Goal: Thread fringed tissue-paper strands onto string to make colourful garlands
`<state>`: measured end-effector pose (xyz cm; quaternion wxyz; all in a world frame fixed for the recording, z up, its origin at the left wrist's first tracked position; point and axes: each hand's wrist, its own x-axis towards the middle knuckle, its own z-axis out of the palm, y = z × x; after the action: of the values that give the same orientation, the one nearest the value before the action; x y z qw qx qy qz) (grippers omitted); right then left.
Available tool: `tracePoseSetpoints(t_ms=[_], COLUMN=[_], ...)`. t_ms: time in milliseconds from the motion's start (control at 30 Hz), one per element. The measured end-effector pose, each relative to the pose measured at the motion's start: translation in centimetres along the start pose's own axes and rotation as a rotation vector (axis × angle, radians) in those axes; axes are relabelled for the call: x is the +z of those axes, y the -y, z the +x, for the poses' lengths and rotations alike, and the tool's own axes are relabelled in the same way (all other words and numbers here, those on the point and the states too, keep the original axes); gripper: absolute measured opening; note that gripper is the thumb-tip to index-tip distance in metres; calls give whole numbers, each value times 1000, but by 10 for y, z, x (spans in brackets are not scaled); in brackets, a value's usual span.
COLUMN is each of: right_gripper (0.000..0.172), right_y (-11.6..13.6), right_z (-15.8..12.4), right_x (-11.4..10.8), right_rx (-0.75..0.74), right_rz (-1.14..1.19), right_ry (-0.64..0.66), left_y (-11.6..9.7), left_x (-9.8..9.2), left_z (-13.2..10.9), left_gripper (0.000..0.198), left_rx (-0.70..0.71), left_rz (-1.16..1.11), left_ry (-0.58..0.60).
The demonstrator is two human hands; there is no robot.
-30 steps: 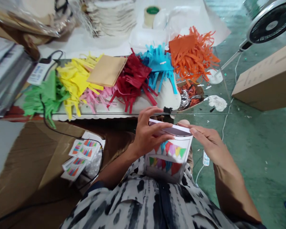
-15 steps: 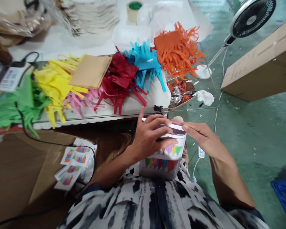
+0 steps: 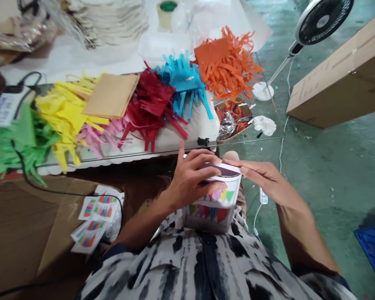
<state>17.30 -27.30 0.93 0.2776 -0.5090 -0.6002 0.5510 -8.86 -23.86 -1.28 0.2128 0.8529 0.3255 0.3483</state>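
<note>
In my lap, close against my shirt, stands a white stack of printed cards (image 3: 223, 196) with coloured tassel pictures on its front; a dark strip shows along its top. My left hand (image 3: 193, 177) is closed over the left and upper side of the stack, its index finger pointing up and its other fingers across the top. At the upper right corner, my right hand (image 3: 262, 173) pinches the edge of the cards between thumb and fingers. Whether it holds one card or several is hidden.
Tassel bundles in green (image 3: 21, 141), yellow (image 3: 62, 112), dark red (image 3: 153, 104), blue (image 3: 186, 79) and orange (image 3: 226, 62) lie along the table edge. Loose printed cards (image 3: 95, 216) lie lower left. A fan (image 3: 323, 21) and a carton (image 3: 337, 75) stand right.
My view has shifted slightly, so the table and tassels sit a little further left. Both hands keep nearly the same hold on the cards.
</note>
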Motion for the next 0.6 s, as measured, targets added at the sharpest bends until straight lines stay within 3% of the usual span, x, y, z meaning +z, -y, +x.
tracePoseSetpoints(t_ms=[200, 600], right_gripper=[42, 43], right_y=[0, 2], right_z=[5, -2], right_x=[-4, -5], right_rx=[5, 48], right_rz=[-82, -151], right_ry=[58, 40], left_y=[-16, -10], left_x=[-6, 0], left_z=[5, 10], left_gripper=[11, 7], left_rx=[-63, -33], left_rz=[61, -44], left_ry=[157, 181])
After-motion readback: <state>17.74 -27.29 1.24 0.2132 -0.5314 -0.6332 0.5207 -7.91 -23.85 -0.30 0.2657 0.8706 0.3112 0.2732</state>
